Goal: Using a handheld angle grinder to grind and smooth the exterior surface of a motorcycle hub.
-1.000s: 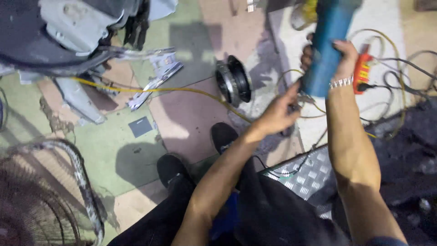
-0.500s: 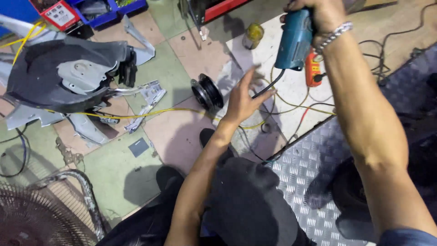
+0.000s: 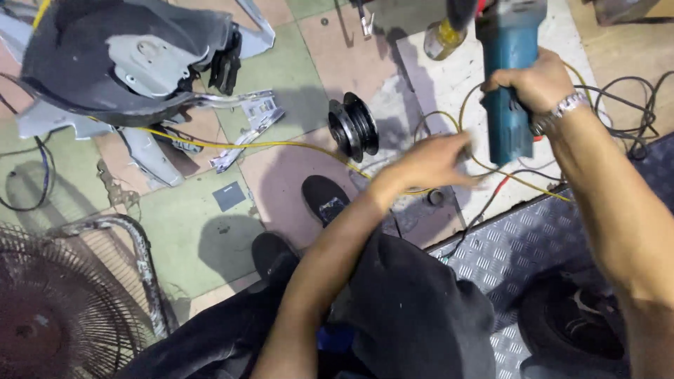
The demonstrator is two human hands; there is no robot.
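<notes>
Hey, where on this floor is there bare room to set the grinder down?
The green tiles between the fan guard, the shoes and the grey scrap panel look bare apart from a small dark square. The pinkish tile below the black pulley is mostly free too. It is crowded on the pale board under both hands, where cables tangle.

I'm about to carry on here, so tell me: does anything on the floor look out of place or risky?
Yes. Loose cables and a yellow cord snake across the floor under the grinder held in the right hand. The left hand hovers over them. Bent metal scraps lie scattered near the pulley.
</notes>
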